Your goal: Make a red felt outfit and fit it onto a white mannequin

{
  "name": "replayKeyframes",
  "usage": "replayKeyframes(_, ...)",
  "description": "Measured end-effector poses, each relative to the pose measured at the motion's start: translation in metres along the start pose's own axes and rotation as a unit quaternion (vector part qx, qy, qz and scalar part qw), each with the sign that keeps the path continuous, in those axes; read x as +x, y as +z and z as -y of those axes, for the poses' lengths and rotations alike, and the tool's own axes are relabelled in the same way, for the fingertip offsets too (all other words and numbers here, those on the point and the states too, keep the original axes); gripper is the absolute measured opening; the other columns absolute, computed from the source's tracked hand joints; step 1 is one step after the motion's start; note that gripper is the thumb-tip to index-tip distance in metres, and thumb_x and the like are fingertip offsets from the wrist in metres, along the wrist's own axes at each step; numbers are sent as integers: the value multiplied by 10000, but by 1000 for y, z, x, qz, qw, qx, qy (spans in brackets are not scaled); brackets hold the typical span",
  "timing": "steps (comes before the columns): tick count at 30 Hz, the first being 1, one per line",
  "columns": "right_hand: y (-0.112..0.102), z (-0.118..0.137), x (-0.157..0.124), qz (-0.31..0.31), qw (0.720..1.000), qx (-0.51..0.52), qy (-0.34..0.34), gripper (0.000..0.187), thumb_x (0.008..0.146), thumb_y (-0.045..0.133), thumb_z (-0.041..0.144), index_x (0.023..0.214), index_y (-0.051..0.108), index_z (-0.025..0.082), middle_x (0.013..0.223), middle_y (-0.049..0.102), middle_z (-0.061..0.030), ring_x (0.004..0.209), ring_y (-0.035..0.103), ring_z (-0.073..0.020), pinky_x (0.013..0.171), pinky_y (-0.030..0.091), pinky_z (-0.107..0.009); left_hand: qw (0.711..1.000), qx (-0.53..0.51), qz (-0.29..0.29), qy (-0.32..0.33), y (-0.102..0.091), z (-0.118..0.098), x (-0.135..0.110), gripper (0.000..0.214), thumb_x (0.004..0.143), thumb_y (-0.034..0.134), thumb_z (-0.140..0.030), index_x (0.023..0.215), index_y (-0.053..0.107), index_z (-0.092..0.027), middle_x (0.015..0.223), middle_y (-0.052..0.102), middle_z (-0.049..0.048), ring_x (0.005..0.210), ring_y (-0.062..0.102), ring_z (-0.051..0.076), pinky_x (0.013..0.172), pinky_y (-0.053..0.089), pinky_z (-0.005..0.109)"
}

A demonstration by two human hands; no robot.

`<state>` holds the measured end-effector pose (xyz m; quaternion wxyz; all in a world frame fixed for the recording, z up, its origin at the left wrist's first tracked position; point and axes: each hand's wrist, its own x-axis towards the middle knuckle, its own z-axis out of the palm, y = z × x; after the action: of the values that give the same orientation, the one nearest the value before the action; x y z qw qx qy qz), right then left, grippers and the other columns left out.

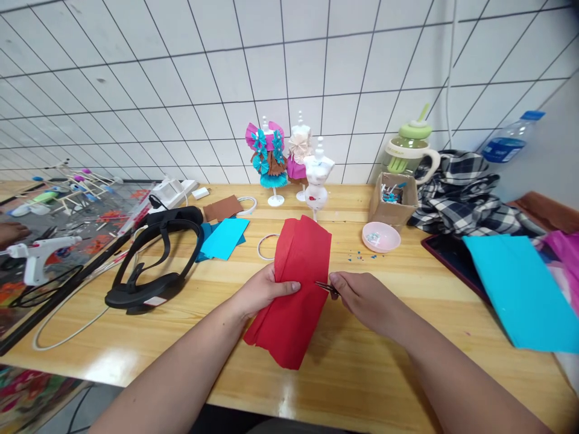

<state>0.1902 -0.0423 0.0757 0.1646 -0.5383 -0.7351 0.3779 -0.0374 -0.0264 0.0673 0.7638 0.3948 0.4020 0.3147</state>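
Note:
My left hand [266,292] grips a folded sheet of red crepe paper [307,259] by its left side, thumb flat on top. The paper is held up over the table, tilted, with several layers along its left edge. In my right hand [362,298] is a small pair of scissors [326,287], its dark handles mostly hidden by my fingers. The blades lie at the paper's right edge, over or around it; I cannot tell how deep they reach. Behind the paper stands a bare white mini dress form [318,172], its base hidden.
Dressed mini forms [271,157] stand by the tiled wall. A pink bowl [381,237], cardboard box [393,202] and cup [409,150] are at right, with blue paper [525,289]. To the left lie a black headset [154,259], blue sheets [225,239] and a glue gun [40,256].

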Motion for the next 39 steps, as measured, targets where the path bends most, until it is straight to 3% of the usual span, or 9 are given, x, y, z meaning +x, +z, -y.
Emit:
replayKeyframes(4, 0, -2, 1, 4, 1000, -3, 1, 518, 982, 233, 498, 718, 575, 213, 618, 588, -15, 583, 516, -151, 578, 334, -280, 1000, 2, -24, 10, 0, -1, -1, 484, 644, 834, -249, 1085, 667, -137, 1056, 735, 133, 924, 702, 300, 884, 520, 424)
replayKeyframes(11, 7, -1, 1, 9, 1000, 8, -21, 500, 986, 220, 508, 699, 506, 215, 689, 608, -16, 621, 510, -156, 593, 327, -281, 1000, 21, -5, 4, 1, 1, -2, 493, 667, 821, -273, 1108, 651, -134, 1083, 725, 141, 947, 695, 310, 885, 519, 429)
replayKeyframes(17, 9, 0, 0, -21, 999, 42, 2, 436, 967, 288, 518, 762, 532, 220, 760, 632, -20, 708, 550, -179, 637, 360, -290, 994, 93, -34, 44, -1, 3, 0, 427, 699, 796, -310, 1074, 668, -152, 1038, 740, 103, 933, 696, 291, 854, 531, 396)
replayKeyframes(22, 5, -4, 0, 48, 996, 69, -7, 441, 945, 349, 500, 648, 510, 216, 631, 562, 7, 622, 507, -160, 576, 350, -273, 988, 140, -48, 53, 1, 2, 1, 402, 704, 786, -348, 1045, 682, -162, 997, 747, 84, 943, 688, 299, 833, 534, 384)
replayKeyframes(28, 7, -3, -1, -6, 999, 44, 22, 508, 956, 281, 551, 805, 636, 221, 836, 689, -55, 793, 602, -218, 685, 392, -326, 982, 159, -79, 63, 3, 4, 4, 407, 667, 808, -328, 1020, 684, -167, 970, 746, 74, 939, 683, 302, 838, 526, 396)
replayKeyframes(33, 11, -2, -1, 18, 999, 19, 27, 554, 961, 200, 583, 675, 503, 219, 666, 603, -24, 638, 533, -177, 622, 366, -303, 979, 165, -97, 74, 3, 4, 4, 386, 653, 814, -326, 982, 678, -174, 914, 746, 56, 914, 684, 297, 830, 528, 397)
replayKeyframes(39, 11, -8, 2, 40, 999, 35, 8, 575, 951, 208, 614, 658, 497, 212, 624, 556, -12, 602, 477, -160, 573, 333, -285, 984, 139, -82, 82, 4, 3, 0, 410, 660, 813, -317, 1014, 661, -176, 928, 745, 56, 900, 687, 286, 806, 538, 381)
